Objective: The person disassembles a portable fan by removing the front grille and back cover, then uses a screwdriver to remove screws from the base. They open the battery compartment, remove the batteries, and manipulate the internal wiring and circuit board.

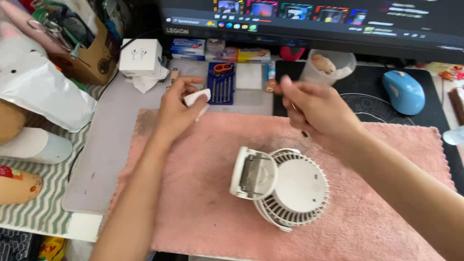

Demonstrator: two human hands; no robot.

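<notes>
Hands raised, left hand [178, 107] pinching white piece [197, 97]

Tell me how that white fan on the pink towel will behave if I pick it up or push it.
The white fan looks like hollow plastic with slotted grilles, so it is probably light and stiff. Its round body could rock or roll if nudged, though the flat clip part at its left side may stop it. The pink towel under it looks fuzzy, so a push would likely drag rather than slide.

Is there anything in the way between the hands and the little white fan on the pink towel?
Nothing visible. The round white plastic fan lies alone on the pink towel, with bare towel between it and both the left hand and right hand above.
</notes>
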